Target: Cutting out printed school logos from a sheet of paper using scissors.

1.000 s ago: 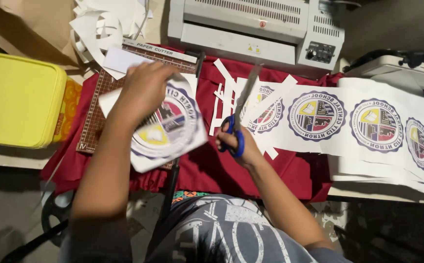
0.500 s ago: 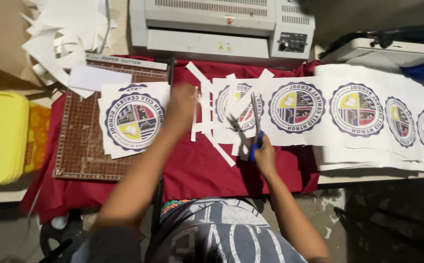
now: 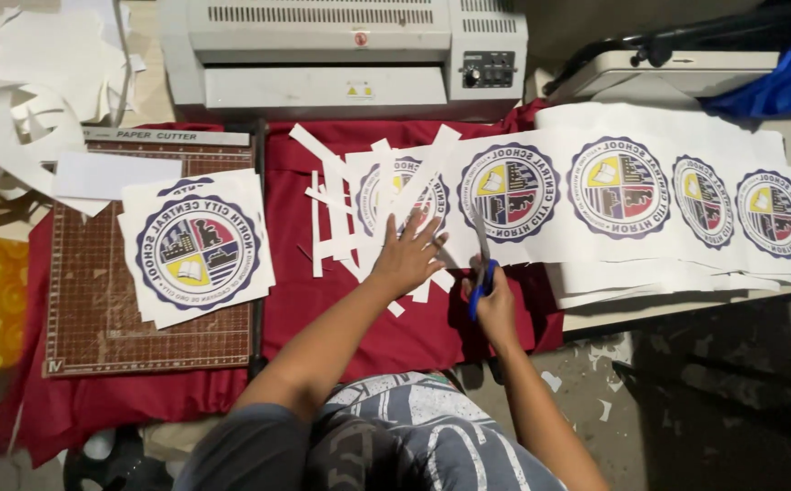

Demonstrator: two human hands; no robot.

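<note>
The left hand (image 3: 406,257), fingers spread wide, pins the long white printed-seal paper strip (image 3: 595,195) flat while the right hand (image 3: 495,305), at its four o'clock, grips blue-handled steel scissors (image 3: 480,264).

Illumination is even and moderately bright across the table top, apparently from overhead, with white paper sheets (image 3: 668,145) close to overexposed but free of hard glare. The floor at lower right (image 3: 732,400) falls into deep shadow, detail largely lost. Focus is acceptable at centre; mild softness and slight wide-angle curvature appear towards the frame edges.
</note>
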